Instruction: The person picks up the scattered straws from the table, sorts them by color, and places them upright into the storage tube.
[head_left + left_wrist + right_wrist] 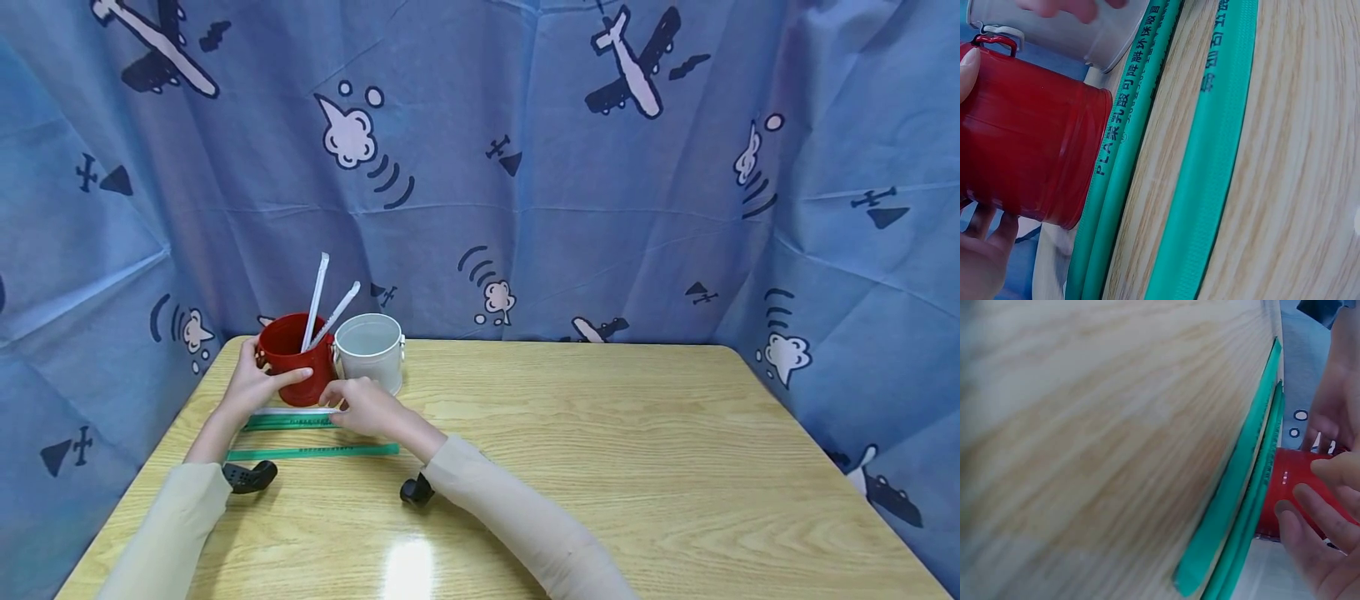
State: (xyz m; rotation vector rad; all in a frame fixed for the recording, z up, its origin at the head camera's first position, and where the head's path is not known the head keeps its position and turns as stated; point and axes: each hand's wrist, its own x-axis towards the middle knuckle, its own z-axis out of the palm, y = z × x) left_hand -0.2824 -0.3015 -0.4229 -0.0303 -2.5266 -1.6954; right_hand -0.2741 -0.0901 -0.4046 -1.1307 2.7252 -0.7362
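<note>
A small red metal bucket (303,394) stands at the back left of the table, with two white-wrapped straws (316,300) leaning in it. My left hand (246,390) grips its left side, thumb laid across the front. My right hand (366,407) hovers low before the red bucket and the white bucket (378,367), fingers loosely bent with nothing between them. Just under its fingers lie green-wrapped straws (1116,156) side by side, close along the bucket's base. Another green straw (322,452) lies apart, nearer to me. A thin white straw (281,411) shows behind the green pair.
The white bucket stands right beside the red one, at the table's back edge. A blue curtain (450,250) printed with airplanes hangs behind and at both sides. Dark devices (251,477) sit at both wrists. Bare wood tabletop (637,450) stretches to the right.
</note>
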